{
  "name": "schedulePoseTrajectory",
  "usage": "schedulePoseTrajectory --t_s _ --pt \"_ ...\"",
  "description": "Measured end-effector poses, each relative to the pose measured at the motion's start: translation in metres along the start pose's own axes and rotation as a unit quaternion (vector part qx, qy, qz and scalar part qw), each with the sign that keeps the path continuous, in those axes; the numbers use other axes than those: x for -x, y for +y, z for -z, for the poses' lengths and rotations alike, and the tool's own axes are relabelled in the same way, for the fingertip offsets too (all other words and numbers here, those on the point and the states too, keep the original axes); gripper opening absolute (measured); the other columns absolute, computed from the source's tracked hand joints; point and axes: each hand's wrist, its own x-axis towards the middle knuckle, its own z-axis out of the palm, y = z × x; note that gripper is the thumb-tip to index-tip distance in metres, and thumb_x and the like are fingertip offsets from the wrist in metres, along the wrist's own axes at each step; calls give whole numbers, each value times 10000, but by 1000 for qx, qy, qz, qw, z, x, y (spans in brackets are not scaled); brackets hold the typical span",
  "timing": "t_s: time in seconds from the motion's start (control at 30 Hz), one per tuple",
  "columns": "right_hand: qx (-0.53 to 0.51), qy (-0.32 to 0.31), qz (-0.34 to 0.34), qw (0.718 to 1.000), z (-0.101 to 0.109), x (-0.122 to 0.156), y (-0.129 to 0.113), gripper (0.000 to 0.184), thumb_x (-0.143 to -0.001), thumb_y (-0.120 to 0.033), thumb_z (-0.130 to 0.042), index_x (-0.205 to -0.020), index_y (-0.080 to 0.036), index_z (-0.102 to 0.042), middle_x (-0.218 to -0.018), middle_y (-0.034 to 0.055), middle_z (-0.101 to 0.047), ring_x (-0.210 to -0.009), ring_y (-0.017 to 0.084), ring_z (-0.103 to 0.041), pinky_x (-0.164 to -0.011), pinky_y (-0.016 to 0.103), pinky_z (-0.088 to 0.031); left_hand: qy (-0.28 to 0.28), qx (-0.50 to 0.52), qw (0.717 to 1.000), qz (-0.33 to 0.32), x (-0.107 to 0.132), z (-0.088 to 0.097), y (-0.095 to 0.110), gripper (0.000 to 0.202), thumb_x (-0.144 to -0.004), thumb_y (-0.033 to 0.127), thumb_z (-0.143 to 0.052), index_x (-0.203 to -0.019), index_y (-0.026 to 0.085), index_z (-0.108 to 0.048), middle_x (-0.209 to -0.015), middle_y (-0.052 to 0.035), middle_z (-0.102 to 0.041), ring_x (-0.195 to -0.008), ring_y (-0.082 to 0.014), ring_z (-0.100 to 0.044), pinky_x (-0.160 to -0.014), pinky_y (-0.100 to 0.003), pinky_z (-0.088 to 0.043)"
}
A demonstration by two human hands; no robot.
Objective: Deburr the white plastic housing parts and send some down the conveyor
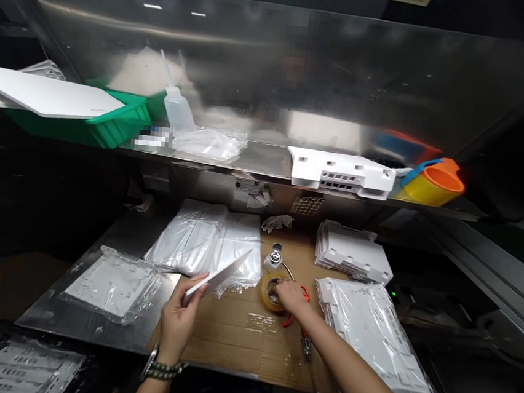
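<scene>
Flat white panel is being pinched by the left hand above the workbench; the right hand is touching the clear tape roll on cardboard; whether gripping, I cannot tell.

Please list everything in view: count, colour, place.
Cardboard: 1, brown, bench
Panel: 1, white, above cardboard
Tape roll: 1, amber, on cardboard
Hand tools: unclear, red handles, beside tape
Pump bottle: 1, whitish, behind tape
Glove: 1, white, rear
Bag piles: 2, clear, left rear
Bagged parts: several, white, both sides
Part stack: 1, white, right rear
Housing: 1, white, shelf
Squeeze bottle: 1, translucent, shelf
Bin: 1, green, shelf left
Sheets: 2+, white, over bin
Round item: 1, yellow-orange, shelf right
Left hand: 1, bare, holding panel
Right hand: 1, bare, at tape
</scene>
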Motion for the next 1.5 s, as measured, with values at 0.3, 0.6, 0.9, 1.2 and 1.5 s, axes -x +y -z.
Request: schedulePoseTrajectory --t_s 0.3,0.6,0.9,1.2,1.5 --pt "-21 87 -12 996 22 -3 15 423 -939 -99 -513 -1307 -261 -644 -1403 77 -591 -1138 204 -664 -919 287 -535 -94 -31 995 22 28 -11 -36 295 -890 342 -710 -1183 330 -746 -1184 -41 -783 -1113 -283 -731 -979 -406 -585" --pt "19 108 -75 991 50 -51 3 338 -900 -79 -509 -1085 -196 -766 -1170 90 -657 -925 203 -682 -740 270 -480 -19 -23 999 -17 21 -9 -30 248 -918 278 -673 -1138 280 -785 -1105 -90 -799 -1018 -284 -758 -909 -405 -614" --pt "1 123 -76 989 59 -51 -11 282 -828 -49 -562 -917 -197 -785 -1066 78 -683 -855 179 -656 -617 240 -429 30 -15 993 -114 6 13 23 367 -875 114 -702 -1174 316 -769 -1108 -38 -801 -1018 -250 -757 -947 -366 -596" --pt "-236 341 66 908 139 31 -86 180 -970 -249 -578 -1055 -211 -732 -1085 73 -616 -969 186 -643 -788 288 -555 23 -85 957 -275 1 21 59 483 -845 -31 -673 -1256 221 -703 -1145 -47 -784 -1053 -209 -742 -943 -321 -601" --pt "-327 371 212 843 152 91 -168 169 -907 -73 -617 -1019 -162 -706 -912 57 -618 -767 141 -636 -666 238 -533 -29 -95 948 -302 6 7 75 440 -884 -26 -604 -1260 190 -679 -1176 -68 -766 -1097 -188 -721 -977 -292 -579"
